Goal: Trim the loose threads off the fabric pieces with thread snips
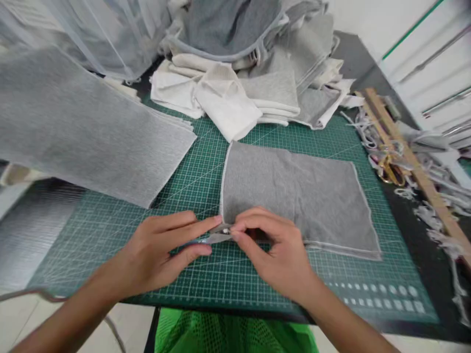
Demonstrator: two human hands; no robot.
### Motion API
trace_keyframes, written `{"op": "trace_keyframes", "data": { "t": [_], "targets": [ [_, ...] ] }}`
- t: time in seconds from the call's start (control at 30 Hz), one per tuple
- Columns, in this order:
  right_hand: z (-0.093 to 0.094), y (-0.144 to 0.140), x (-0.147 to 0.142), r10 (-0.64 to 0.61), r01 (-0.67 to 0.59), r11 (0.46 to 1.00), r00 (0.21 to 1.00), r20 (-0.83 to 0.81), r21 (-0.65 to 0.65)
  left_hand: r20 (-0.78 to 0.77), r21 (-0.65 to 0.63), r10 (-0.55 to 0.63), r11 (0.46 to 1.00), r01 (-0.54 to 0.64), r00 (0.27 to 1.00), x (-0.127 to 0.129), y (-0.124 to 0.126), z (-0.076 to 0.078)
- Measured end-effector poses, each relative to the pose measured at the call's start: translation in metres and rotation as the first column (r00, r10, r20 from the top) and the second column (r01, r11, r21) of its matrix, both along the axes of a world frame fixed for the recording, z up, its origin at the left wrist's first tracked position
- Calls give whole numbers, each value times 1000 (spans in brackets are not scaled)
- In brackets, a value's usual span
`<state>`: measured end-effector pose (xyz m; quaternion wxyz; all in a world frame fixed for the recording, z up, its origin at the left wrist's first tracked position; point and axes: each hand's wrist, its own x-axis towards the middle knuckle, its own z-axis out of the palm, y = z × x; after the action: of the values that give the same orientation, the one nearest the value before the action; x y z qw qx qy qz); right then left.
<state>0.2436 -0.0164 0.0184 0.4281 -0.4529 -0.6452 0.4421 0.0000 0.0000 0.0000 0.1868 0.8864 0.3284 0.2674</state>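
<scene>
A grey fabric piece (301,196) with pale overlocked edges lies flat on the green cutting mat. My right hand (274,247) pinches its near left corner between thumb and fingertips. At that same corner is my left hand (165,250), its index finger stretched along the fabric edge. Between its thumb and index finger are thread snips (217,239), with pale blades and a bit of blue showing. The blades reach to the pinched corner, close to the right fingertips. My fingers hide most of the snips' handle.
Stacked grey fabric panels (84,122) lie at left. Folded white and grey pieces (228,98) are heaped at the back. To the right, gold-handled scissors (392,170), a wooden strip (415,171) and thread scraps (430,220) lie beside the cutting mat (253,279).
</scene>
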Motion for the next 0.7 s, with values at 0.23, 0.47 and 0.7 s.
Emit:
{"op": "trace_keyframes", "data": {
  "t": [0.23, 0.47, 0.7],
  "targets": [
    [1, 3, -1, -8, 8, 1000, 1000, -11, -5, 33, 47, 10, 999, -12, 999, 4, -1, 1],
    [2, 5, -1, -15, 15, 1000, 1000, -13, -1, 24, 104, 30, 994, -32, 999, 5, -1, 3],
    [1, 5, 0, -11, 11, 1000, 1000, -28, 1, 1, 152, 42, 987, -42, 999, 7, -2, 3]
  ]
}}
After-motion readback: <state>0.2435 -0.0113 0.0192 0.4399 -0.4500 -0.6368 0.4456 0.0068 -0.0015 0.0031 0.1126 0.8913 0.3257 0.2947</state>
